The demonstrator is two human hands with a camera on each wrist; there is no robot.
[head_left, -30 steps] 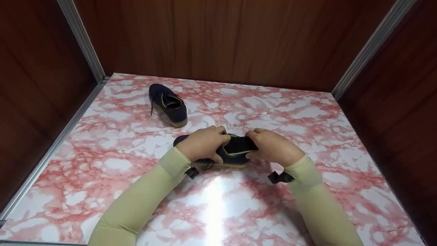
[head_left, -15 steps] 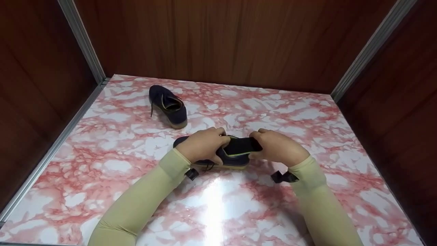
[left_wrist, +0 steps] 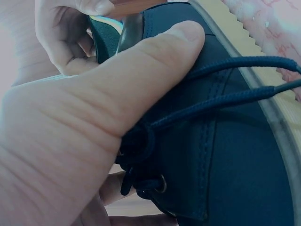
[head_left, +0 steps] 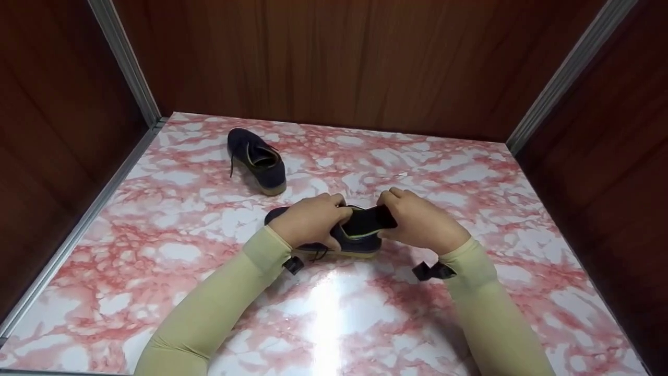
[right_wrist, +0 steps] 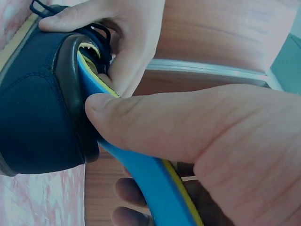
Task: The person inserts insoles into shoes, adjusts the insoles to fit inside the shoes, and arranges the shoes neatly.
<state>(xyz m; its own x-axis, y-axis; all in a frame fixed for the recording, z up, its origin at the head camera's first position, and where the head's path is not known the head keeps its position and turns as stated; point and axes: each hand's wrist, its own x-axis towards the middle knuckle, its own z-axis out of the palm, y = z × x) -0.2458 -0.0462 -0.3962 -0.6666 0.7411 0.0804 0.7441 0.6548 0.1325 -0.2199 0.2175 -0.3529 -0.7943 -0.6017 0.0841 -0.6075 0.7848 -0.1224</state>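
Observation:
A dark navy lace-up shoe [head_left: 360, 245] with a tan sole sits at mid-table, toe to the left. My left hand [head_left: 311, 222] grips it across the laces, thumb on the near side, as the left wrist view also shows. An insole [head_left: 365, 220], black on top, slants out of the shoe's opening at the heel. Its underside is blue with a yellow edge in the right wrist view. My right hand [head_left: 424, 219] pinches the insole's outer end, thumb [right_wrist: 106, 106] against the blue face just beside the heel collar. The insole's front part is hidden inside the shoe.
A second navy shoe [head_left: 261, 162] stands upright farther back on the left, one lace hanging down its side. Dark wooden panels [head_left: 334, 62] with metal corner posts [head_left: 128, 62] enclose the red-and-white marbled table [head_left: 182, 250] at the back and sides.
My right hand shifted slightly right with the insole's end, then slightly back left and upward, tilting it. My left hand and the gripped shoe stay nearly still.

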